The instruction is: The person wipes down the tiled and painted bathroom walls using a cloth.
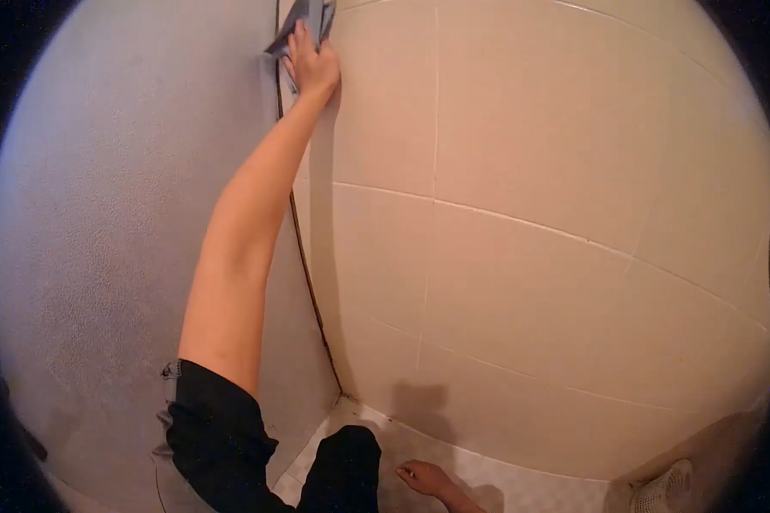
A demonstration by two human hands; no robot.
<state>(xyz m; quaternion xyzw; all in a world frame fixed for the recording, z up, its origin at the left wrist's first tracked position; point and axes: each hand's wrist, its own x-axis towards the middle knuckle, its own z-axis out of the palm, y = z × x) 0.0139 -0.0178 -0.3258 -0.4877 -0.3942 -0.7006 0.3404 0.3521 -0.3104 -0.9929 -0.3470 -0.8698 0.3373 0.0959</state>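
My left hand (315,68) is raised high into the corner between two walls, with the arm stretched out. Beneath its fingers is a grey cloth (299,26), held against the dark seam (298,227) where the walls meet. Part of the cloth lies behind the hand and sticks out past the fingertips. Low in the view, my right hand (426,479) hangs above the tiled floor with its fingers curled in, and nothing shows in it.
On the left stands a grey textured wall (103,231). Large beige tiles with pale grout lines cover the other wall (522,137). A dark-clothed knee (342,466) is above the light floor (496,466). At the bottom right there is a pale perforated object (666,492).
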